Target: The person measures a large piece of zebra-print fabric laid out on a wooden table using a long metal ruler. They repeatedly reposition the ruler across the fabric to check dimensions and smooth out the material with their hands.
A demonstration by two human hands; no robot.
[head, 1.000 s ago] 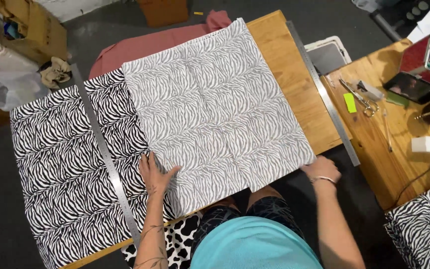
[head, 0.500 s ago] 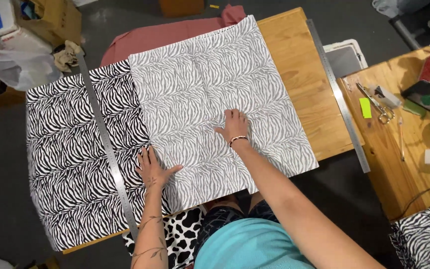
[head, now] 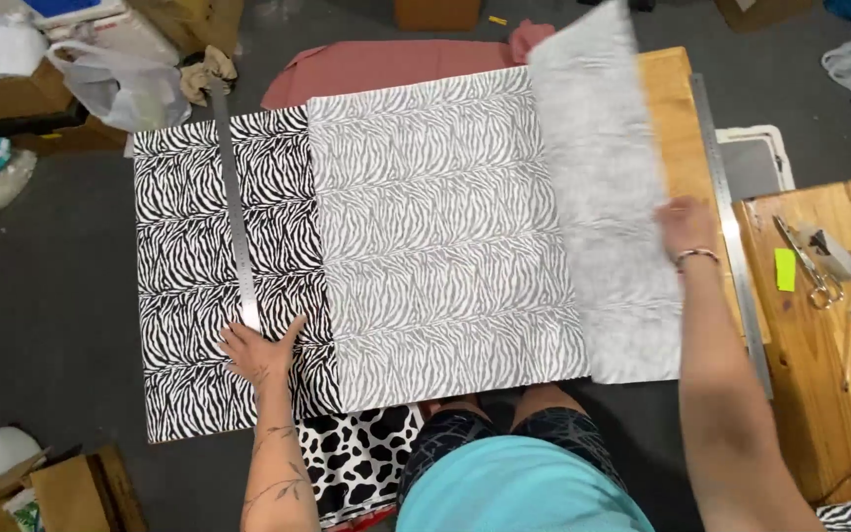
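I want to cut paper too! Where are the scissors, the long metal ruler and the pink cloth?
scissors (head: 812,266), head view, on the blades.
long metal ruler (head: 236,212), head view, mid-length.
pink cloth (head: 386,67), head view, its flat middle.

Steel ruler (head: 234,212) lying across fabric near table's left edge, second ruler (head: 731,227) along right edge, bare wood strip (head: 677,128) between, passable.

Teal shirt (head: 519,493), dark patterned shorts (head: 504,433); tattooed left forearm (head: 273,473); bracelet (head: 696,256) on right wrist, frame right.
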